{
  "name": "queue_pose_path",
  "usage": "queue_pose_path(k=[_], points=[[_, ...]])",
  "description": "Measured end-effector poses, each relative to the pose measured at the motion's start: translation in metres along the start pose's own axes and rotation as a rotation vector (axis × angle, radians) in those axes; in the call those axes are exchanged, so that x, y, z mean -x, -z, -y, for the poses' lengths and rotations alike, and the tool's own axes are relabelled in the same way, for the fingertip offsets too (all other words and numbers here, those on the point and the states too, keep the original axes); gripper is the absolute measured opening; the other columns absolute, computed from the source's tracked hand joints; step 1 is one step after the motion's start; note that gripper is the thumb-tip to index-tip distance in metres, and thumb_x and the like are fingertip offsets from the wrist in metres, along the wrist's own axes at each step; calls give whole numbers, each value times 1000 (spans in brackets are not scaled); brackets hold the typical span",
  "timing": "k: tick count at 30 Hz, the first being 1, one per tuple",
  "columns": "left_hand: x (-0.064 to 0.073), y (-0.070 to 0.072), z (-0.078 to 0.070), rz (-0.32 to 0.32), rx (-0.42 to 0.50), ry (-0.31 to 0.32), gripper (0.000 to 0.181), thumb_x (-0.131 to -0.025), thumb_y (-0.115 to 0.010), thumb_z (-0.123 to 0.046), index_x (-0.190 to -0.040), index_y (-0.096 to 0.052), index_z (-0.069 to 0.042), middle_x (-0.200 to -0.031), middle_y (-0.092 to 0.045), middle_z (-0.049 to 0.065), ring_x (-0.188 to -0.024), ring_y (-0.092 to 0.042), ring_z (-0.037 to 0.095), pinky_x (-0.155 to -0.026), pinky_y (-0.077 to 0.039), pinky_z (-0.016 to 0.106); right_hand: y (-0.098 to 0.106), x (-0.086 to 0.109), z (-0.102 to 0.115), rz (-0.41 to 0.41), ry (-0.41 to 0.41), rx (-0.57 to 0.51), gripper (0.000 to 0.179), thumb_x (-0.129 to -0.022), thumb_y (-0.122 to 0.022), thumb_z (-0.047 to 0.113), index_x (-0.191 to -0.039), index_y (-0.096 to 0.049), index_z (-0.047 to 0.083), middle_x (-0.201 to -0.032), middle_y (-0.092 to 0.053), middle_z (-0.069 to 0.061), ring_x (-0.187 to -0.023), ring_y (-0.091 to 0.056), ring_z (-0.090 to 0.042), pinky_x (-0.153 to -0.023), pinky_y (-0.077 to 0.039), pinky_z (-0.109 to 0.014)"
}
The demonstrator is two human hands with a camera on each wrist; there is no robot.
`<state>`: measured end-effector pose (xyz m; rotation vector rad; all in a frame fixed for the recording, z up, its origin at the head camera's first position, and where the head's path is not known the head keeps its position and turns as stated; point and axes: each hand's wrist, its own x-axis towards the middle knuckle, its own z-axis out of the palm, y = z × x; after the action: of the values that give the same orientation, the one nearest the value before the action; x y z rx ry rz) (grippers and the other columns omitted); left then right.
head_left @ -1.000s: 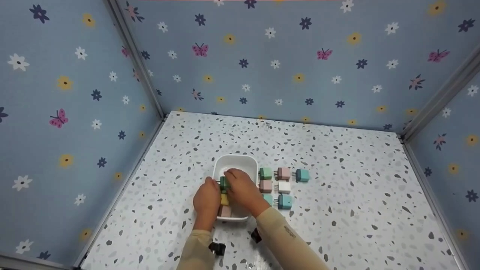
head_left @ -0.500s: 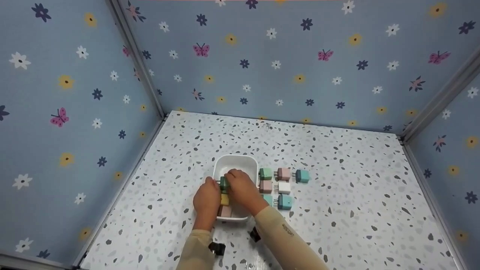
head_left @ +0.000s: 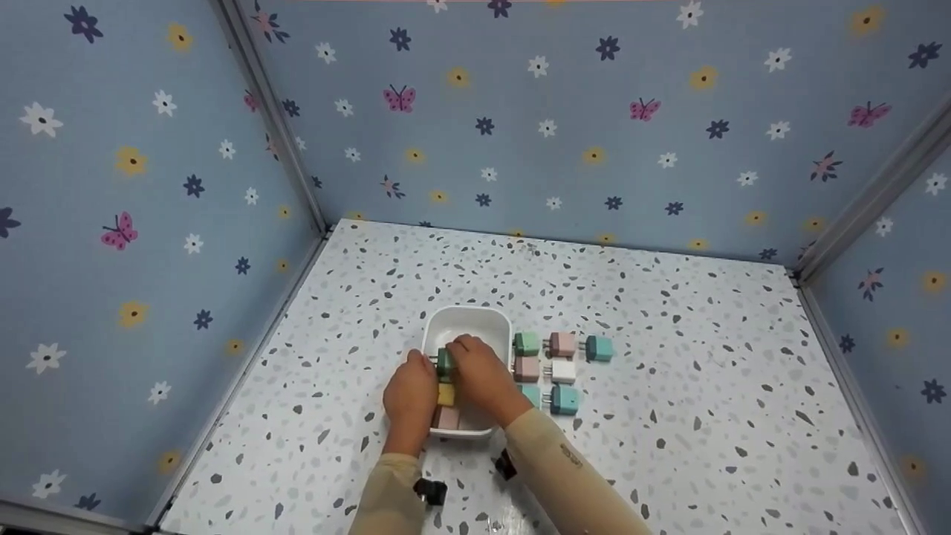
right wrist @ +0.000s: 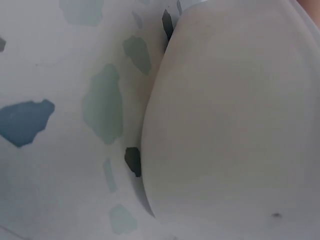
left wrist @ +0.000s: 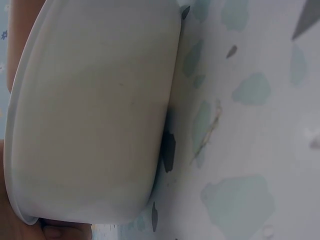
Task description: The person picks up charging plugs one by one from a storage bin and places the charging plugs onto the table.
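A white plastic tub stands on the table, and its outer wall fills much of both wrist views. At its left side my left hand grips the rim; in the left wrist view a finger shows beneath the lip. Reaching over the tub, my right hand pinches a dark green plug charger, its prongs pointing left towards the left hand. A yellow charger and a pink charger line up below it inside the tub. The right fingertips are partly hidden.
Right of the tub, several chargers lie in rows: a light green charger, a pink charger, a teal charger, a white charger and others. Flower-patterned panels enclose the speckled table at back and sides.
Both hands and the green charger stay practically in place; the right forearm has shifted very slightly to the left.
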<state>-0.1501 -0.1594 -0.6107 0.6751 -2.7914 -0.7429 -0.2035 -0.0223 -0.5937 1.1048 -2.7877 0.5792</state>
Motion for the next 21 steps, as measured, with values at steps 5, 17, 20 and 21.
queue_pose_path(k=[5,17,20,21], points=[[0,-1,-1,-6,-3,-6,32,-109,-44,-30,-103,-62,-5,-78,-68,13,-67,-67,30,-57,-49,47,7,2,-5,-49,16,-20,34,-98,-63,8,-132,-62,5,-123,-65,-8,-116,-63,-23,-106,-47,-36],[1,2,-3,4,-2,-1,31,-109,-45,-30,-106,-62,-4,-78,-68,13,-65,-66,28,-55,-48,46,15,15,-18,-101,32,-30,36,-94,-70,10,-130,-64,6,-124,-65,-9,-116,-62,-24,-104,-48,-37],[1,2,-3,3,-2,2,31,-109,-44,-30,-104,-62,-5,-77,-68,13,-65,-66,28,-55,-47,45,17,20,-20,-110,44,-26,34,-96,-68,9,-129,-65,6,-123,-65,-9,-115,-62,-24,-103,-49,-37],[2,2,-3,2,-2,2,31,-109,-44,-30,-104,-62,-5,-77,-68,13,-65,-66,28,-55,-47,45,18,21,-20,-107,39,-33,34,-96,-68,9,-130,-65,6,-123,-64,-9,-116,-62,-24,-104,-49,-37]])
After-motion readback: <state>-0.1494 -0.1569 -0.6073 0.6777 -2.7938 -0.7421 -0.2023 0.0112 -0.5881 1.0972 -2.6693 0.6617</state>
